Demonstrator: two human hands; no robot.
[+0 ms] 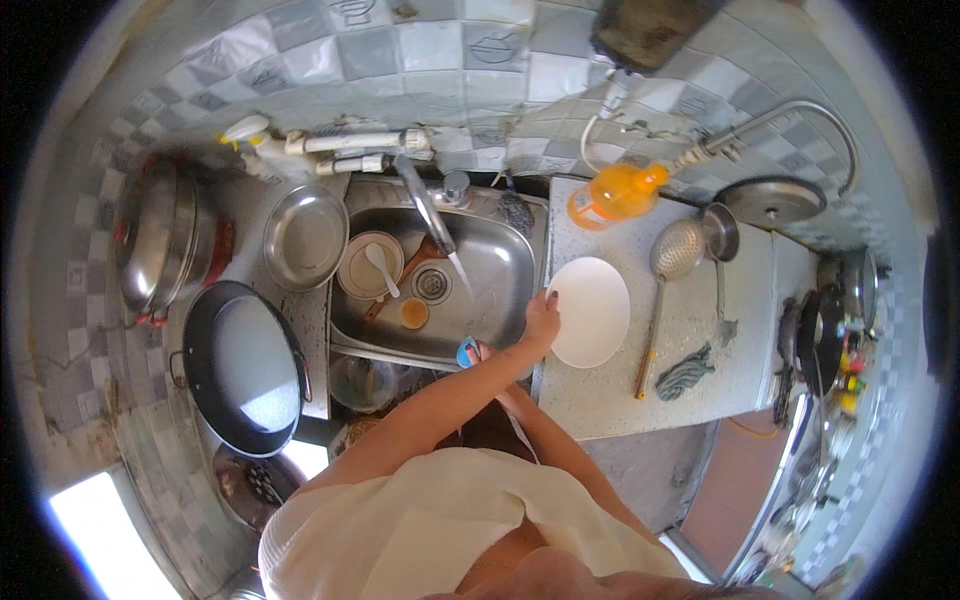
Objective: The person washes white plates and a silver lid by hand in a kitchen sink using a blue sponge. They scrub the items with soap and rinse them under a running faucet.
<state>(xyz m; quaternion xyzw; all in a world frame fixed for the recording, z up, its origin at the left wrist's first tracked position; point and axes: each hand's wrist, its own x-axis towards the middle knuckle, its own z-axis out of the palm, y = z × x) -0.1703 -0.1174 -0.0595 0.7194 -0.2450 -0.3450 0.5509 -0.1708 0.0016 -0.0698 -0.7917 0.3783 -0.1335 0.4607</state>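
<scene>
My left arm crosses over my right. At its end, my left hand [541, 322] grips the left rim of a white plate [590, 313], which is over the counter right of the sink. Just above the sink's front edge, my right hand [484, 351] holds a small blue scrubbing pad or sponge [466, 351], partly hidden by the fingers. Water runs from the faucet [426, 202] into the steel sink [495, 270]. Inside the basin lie stacked bowls [352, 274] with a white spoon [382, 268], a wooden spatula [409, 274] and a small round tan item [413, 313].
A large dark wok [247, 375] and a steel basin [306, 236] stand left. On the right counter [600, 409] are an orange bottle [619, 196], a perforated skimmer [677, 251], a ladle [720, 232] and a crumpled cloth [685, 373]. A steel-wool scrubber [516, 210] sits at the sink's back corner.
</scene>
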